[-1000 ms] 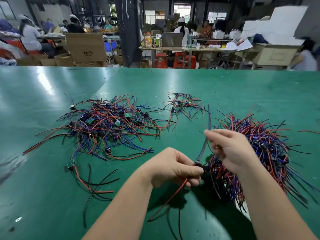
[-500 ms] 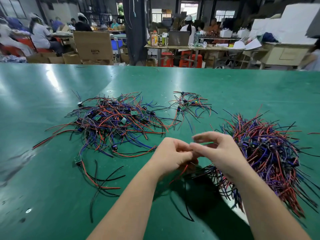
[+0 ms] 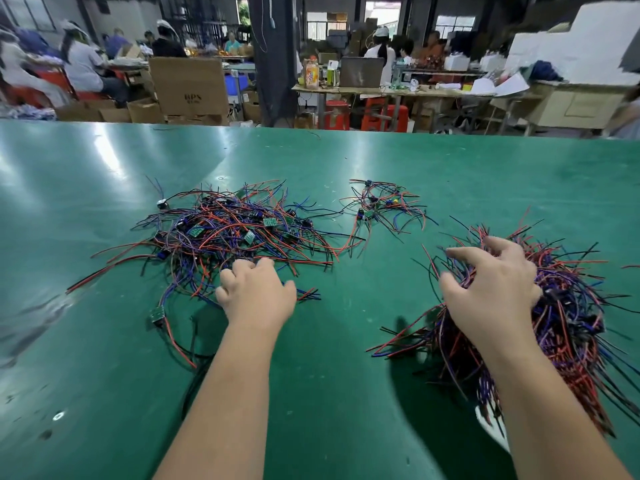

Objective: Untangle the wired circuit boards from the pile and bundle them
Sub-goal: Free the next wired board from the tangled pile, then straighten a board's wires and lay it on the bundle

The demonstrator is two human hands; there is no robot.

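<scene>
A tangled pile of wired circuit boards [image 3: 225, 233], with red, blue, purple and black leads and small green boards, lies on the green table [image 3: 339, 393] at centre left. My left hand [image 3: 256, 292] is at the pile's near edge, knuckles up and fingers curled down into the wires, with the fingertips hidden. On the right lies a thick gathered bundle of wires [image 3: 575, 306]. My right hand [image 3: 491, 289] rests on top of it with fingers spread. One loose board with red and black leads [image 3: 157, 315] lies near the left forearm.
A small separate cluster of wired boards [image 3: 381, 206] lies behind, between pile and bundle. Something white [image 3: 491, 427] shows under the bundle's near end. Beyond the table's far edge are cardboard boxes [image 3: 188, 86], work tables and seated people.
The hands were together at the centre holding one wired piece. They have parted: the left moved to the tangled pile, the right onto the bundle. The held piece is no longer in either hand.
</scene>
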